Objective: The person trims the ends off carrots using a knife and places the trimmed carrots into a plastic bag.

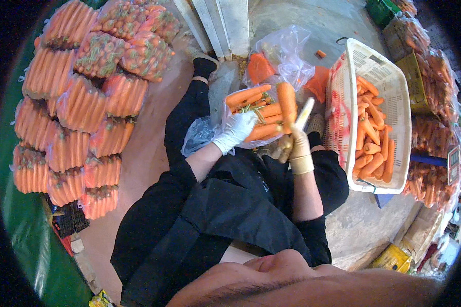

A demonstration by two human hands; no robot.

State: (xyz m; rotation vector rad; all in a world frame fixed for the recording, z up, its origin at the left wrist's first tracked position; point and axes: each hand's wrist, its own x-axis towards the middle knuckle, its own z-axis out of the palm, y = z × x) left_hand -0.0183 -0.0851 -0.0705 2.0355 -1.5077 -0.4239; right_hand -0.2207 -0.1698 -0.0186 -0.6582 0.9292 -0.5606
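My left hand (pixel 236 130), in a white glove, reaches over an opened clear plastic bag (pixel 199 134) of carrots. Its fingers touch the carrots (pixel 267 111) by their green stem ends; whether they grip one is unclear. A thick carrot (pixel 287 100) stands nearly upright in my right hand (pixel 299 144), which wears a cream glove. Against that same hand lies a long, pale tool (pixel 304 113), possibly a knife, pointing up and away; its exact kind cannot be made out. The bag lies between my legs, in front of my black apron (pixel 234 207).
At right stands a white plastic crate (pixel 401 115) with loose carrots (pixel 372 130). Bagged carrots are stacked at left (pixel 65 107) and far right (pixel 438 84). Crumpled plastic bags (pixel 284 57) lie ahead, beside a white post (pixel 234 27). A carrot piece (pixel 320 53) is on the floor.
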